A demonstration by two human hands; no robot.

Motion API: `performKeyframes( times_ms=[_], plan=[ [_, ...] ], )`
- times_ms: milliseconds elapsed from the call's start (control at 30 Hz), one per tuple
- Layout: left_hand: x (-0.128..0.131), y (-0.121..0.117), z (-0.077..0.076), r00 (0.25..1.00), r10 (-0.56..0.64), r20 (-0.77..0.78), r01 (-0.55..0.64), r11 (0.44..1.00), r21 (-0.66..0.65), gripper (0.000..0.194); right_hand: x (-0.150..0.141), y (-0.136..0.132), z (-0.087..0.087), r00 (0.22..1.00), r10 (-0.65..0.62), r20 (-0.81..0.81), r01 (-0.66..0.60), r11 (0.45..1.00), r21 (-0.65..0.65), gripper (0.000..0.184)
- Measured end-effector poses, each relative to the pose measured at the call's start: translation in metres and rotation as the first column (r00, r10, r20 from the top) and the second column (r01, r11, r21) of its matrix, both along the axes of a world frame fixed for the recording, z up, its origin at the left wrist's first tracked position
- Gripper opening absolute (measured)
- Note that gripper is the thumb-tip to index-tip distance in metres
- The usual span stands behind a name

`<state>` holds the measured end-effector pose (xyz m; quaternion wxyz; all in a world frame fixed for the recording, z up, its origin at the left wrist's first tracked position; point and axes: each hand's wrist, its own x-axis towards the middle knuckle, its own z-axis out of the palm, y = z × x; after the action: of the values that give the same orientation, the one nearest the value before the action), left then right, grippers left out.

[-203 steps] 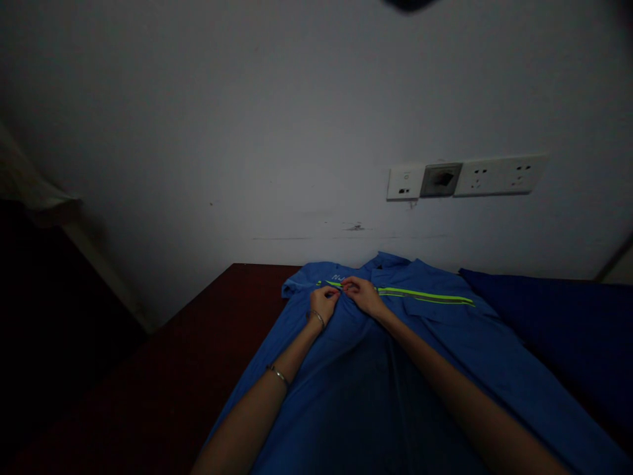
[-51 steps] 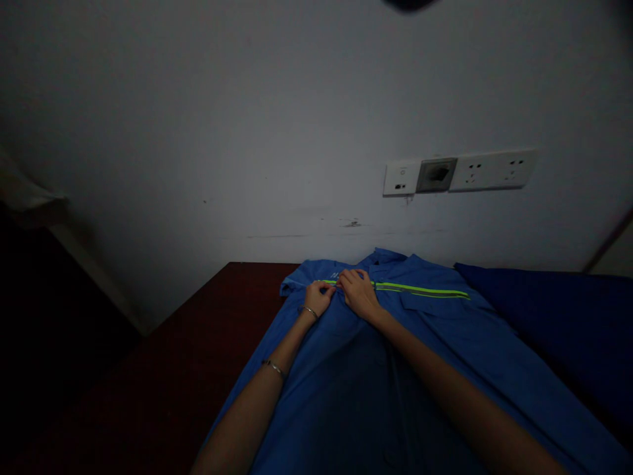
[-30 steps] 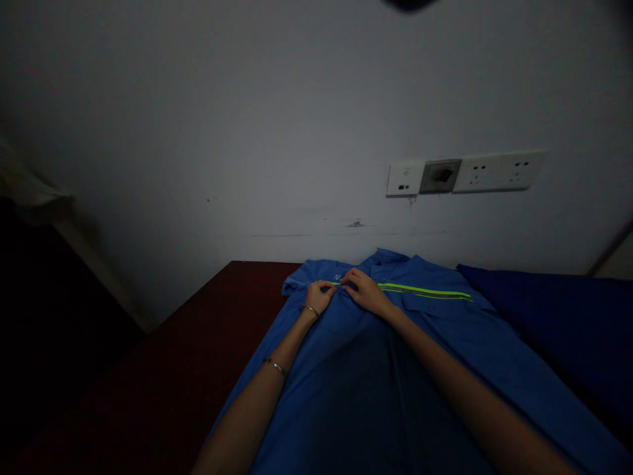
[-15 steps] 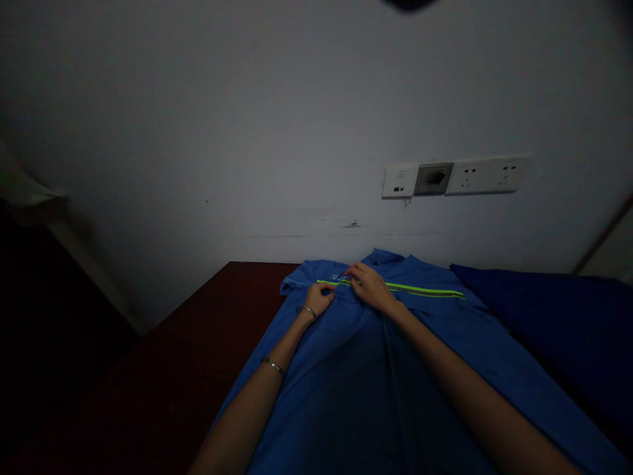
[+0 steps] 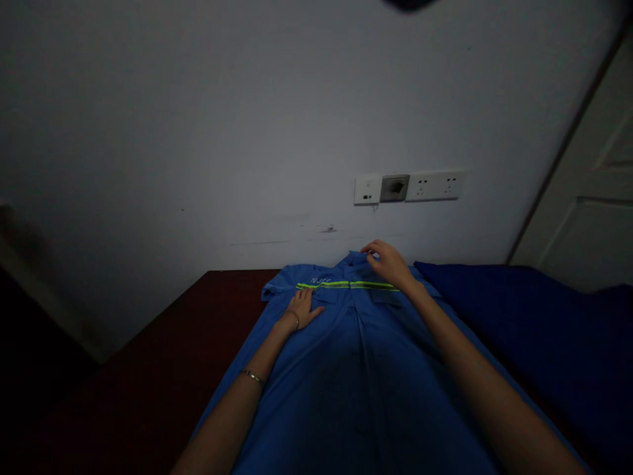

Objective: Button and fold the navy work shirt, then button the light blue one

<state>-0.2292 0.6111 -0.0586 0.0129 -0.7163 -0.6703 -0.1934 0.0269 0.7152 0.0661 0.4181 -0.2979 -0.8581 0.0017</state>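
Note:
A blue work shirt (image 5: 331, 369) lies front up, with a yellow-green striped band across its chest and white letters above the band. My left hand (image 5: 302, 310) rests flat on the chest just below the band, fingers spread. At the collar (image 5: 352, 258), my right hand (image 5: 390, 264) has its thumb and fingers bent together at the collar's right edge, seemingly pinching it. The forearm of my right arm hides part of the shirt's right side.
A dark red tabletop (image 5: 217, 316) shows at the left. Dark blue cloth (image 5: 494, 303) lies to the right of the shirt. Behind stands a pale wall with a row of sockets (image 5: 432, 187), and a white panelled door (image 5: 588, 224) is at the far right.
My left hand has gone from pinching the shirt near the chest band to lying flat on it. My right hand has moved from the band up to the collar. The view has shifted right.

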Motion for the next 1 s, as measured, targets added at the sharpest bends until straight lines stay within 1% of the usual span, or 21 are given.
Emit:
performKeyframes(
  times_ms=[100,200,267,333,400,433,500,600,700,800,867,900,1000],
  plan=[
    [0.0,0.001,0.0,1.0,0.018,0.003,-0.018,0.999,-0.037,0.071,0.018,0.006,0.004,0.999,-0.002,0.049,0.004,0.999,-0.054,0.018],
    [0.0,0.001,0.002,0.997,0.044,0.059,-0.042,0.999,-0.035,0.072,0.039,0.012,0.001,0.987,0.008,0.159,0.009,0.995,-0.103,0.019],
    [0.0,0.004,0.006,0.986,0.103,0.133,-0.1,0.995,-0.028,0.067,0.055,0.015,-0.006,0.974,0.024,0.226,0.008,0.99,-0.139,0.02],
    [0.002,0.008,0.013,0.961,0.164,0.223,-0.17,0.985,0.009,0.056,0.068,0.017,-0.017,0.958,0.037,0.284,0.015,0.984,-0.178,0.02],
    [0.01,0.015,0.022,0.942,0.156,0.298,-0.193,0.976,0.1,0.044,0.079,0.019,-0.03,0.944,0.045,0.327,0.029,0.975,-0.219,0.019],
    [0.016,0.018,0.027,0.939,0.122,0.322,-0.179,0.971,0.156,0.038,0.082,0.019,-0.037,0.939,0.047,0.341,0.039,0.97,-0.24,0.019],
    [0.036,0.025,0.036,0.939,0.026,0.344,-0.113,0.965,0.238,0.03,0.085,0.02,-0.049,0.933,0.056,0.356,0.051,0.957,-0.285,0.019],
    [0.077,0.035,0.045,0.931,-0.11,0.349,0.012,0.963,0.27,0.024,0.085,0.021,-0.065,0.927,0.105,0.359,0.032,0.935,-0.354,0.023],
    [0.12,0.049,0.049,0.908,-0.205,0.365,0.101,0.953,0.284,0.024,0.086,0.021,-0.08,0.924,0.14,0.357,0.002,0.93,-0.369,0.029],
    [0.153,0.07,0.045,0.866,-0.264,0.426,0.137,0.942,0.305,0.023,0.09,0.021,-0.091,0.924,0.152,0.351,-0.021,0.936,-0.35,0.034],
    [0.168,0.085,0.04,0.822,-0.257,0.509,0.114,0.949,0.295,0.024,0.093,0.021,-0.095,0.922,0.158,0.353,-0.029,0.938,-0.345,0.037],
    [0.173,0.092,0.036,0.789,-0.222,0.574,0.077,0.961,0.266,0.024,0.094,0.022,-0.097,0.921,0.157,0.356,-0.027,0.938,-0.345,0.038],
    [0.184,0.11,0.025,0.648,-0.046,0.76,-0.062,0.992,0.113,0.025,0.095,0.022,-0.099,0.927,0.137,0.349,-0.009,0.939,-0.344,0.035]
  ],
)
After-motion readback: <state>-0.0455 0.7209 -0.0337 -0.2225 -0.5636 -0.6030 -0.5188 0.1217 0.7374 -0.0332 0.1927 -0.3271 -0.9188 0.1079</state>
